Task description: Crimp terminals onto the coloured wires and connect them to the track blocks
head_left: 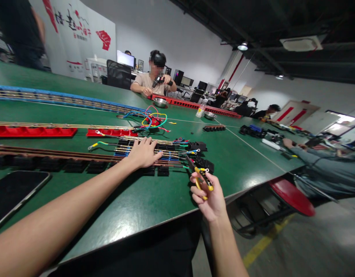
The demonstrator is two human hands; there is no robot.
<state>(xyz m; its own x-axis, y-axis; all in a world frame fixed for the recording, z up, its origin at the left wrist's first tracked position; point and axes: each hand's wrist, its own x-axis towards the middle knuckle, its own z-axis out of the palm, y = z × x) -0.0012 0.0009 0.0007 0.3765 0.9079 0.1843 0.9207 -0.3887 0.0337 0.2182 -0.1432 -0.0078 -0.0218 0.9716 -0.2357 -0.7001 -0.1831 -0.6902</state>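
Observation:
My left hand (145, 152) lies flat, fingers spread, across a bundle of long metal rails (87, 154) set in black and blue holders. In my right hand (208, 194) is a pair of pliers with yellow and black handles (205, 179), the fingers wrapped round the grips. The dark jaws of the pliers point up and left toward the rail ends, among short wires with ring terminals (206, 170). Whether the jaws touch a wire I cannot tell. Black connector housings (205, 163) sit at the right end of the rails.
Red trays (33, 132) and a blue rail strip (64, 99) lie farther back. Coloured wires (154, 119) loop behind my left hand. A phone (17, 194) rests at lower left. Across the green table (154, 200) a person (154, 73) holds a power tool; a red stool (293, 194) stands at right.

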